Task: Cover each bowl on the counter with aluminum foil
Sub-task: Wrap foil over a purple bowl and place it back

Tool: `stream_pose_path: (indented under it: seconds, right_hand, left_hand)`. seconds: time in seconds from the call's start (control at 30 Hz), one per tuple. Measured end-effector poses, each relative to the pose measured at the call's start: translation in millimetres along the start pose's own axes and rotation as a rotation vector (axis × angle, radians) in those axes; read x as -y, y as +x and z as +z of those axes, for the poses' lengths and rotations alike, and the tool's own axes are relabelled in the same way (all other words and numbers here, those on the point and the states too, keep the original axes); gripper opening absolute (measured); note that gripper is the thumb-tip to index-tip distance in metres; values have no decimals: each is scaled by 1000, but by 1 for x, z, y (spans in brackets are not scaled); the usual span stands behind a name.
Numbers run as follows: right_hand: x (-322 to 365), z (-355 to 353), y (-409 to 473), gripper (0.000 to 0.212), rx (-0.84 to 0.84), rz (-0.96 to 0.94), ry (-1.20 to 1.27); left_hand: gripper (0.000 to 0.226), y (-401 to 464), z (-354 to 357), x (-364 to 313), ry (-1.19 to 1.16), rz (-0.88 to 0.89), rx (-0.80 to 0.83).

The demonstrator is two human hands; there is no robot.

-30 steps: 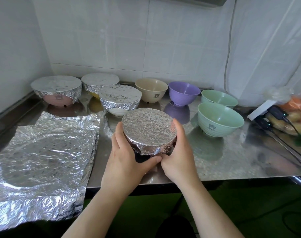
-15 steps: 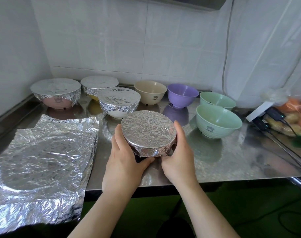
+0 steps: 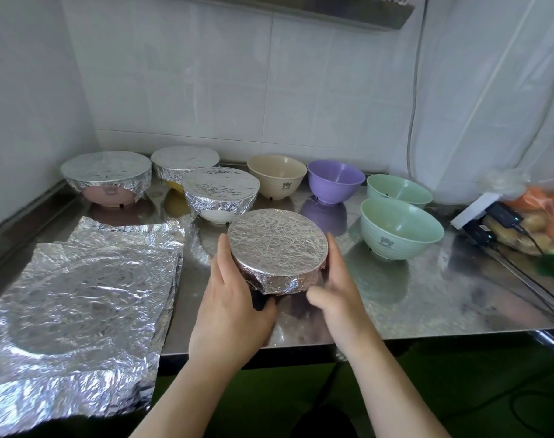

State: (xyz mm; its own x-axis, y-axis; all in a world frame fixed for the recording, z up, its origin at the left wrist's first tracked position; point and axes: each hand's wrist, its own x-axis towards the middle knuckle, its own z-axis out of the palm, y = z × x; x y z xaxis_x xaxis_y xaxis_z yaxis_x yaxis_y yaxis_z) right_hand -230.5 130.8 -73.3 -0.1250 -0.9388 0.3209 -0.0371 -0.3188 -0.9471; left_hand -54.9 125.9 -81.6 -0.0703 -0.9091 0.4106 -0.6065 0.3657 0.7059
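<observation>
A dark bowl capped with crinkled foil [image 3: 277,240] sits between my hands at the counter's front middle. My left hand [image 3: 231,311] cups its left side, thumb curled under the front. My right hand [image 3: 338,292] wraps the right side, thumb at the foil's front hem. Three other foil-covered bowls stand at back left: pink [image 3: 106,175], yellow [image 3: 184,159] and white [image 3: 220,191]. Bare bowls stand in a row: beige [image 3: 277,175], purple [image 3: 335,181], and two green ones [image 3: 399,191] [image 3: 400,229].
A stack of loose foil sheets [image 3: 79,305] lies at front left, overhanging the steel counter [image 3: 443,295]. At far right are a bag of vegetables [image 3: 541,216] and black plugs with cables [image 3: 503,216] trailing over the edge. Tiled walls close the back and left.
My thumbs, touching under the bowl's front before, have come apart; the right thumb now lies at the foil's front hem. Both hands stay on the bowl.
</observation>
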Motion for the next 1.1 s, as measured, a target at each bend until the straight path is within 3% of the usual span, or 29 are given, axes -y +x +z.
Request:
stream_pose_path:
  seconds: [0.1,0.2,0.3,0.4,0.53,0.7,0.83,0.9,1.0,1.1]
  right_hand:
    - [1,-1,3,74,-22,57,262]
    - [1,4,17,70,-228,141,396]
    - [3,13,32,68,-329,185,364]
    - [-1,23,35,54,-326,171,233]
    - [-10,24,39,41,-306,157,233]
    - [-14,6,29,72,-307,114,99]
    - [-10,-12,12,126,-16,55,89]
    - [-13,-16,11,140,46,59,51]
    - [-13,-18,15,141,15,54,104]
    - [-11,-18,16,127,-22,35,178]
  left_hand:
    - [119,0,-5,-1,-132,-41,55]
    - [115,4,-10,0,-293,-83,73]
    - [114,4,-12,1,-406,-77,79]
    - [114,3,-15,1,-435,-50,104]
    - [111,4,-14,8,-493,-66,100]
    - [94,1,-14,6,-550,-68,22]
    - [86,1,-15,5,-560,-77,-46]
    - [84,1,-14,6,-547,-72,-53]
    - [83,0,-14,6,-513,-62,-50]
    - [82,-3,-13,5,-495,-32,-47]
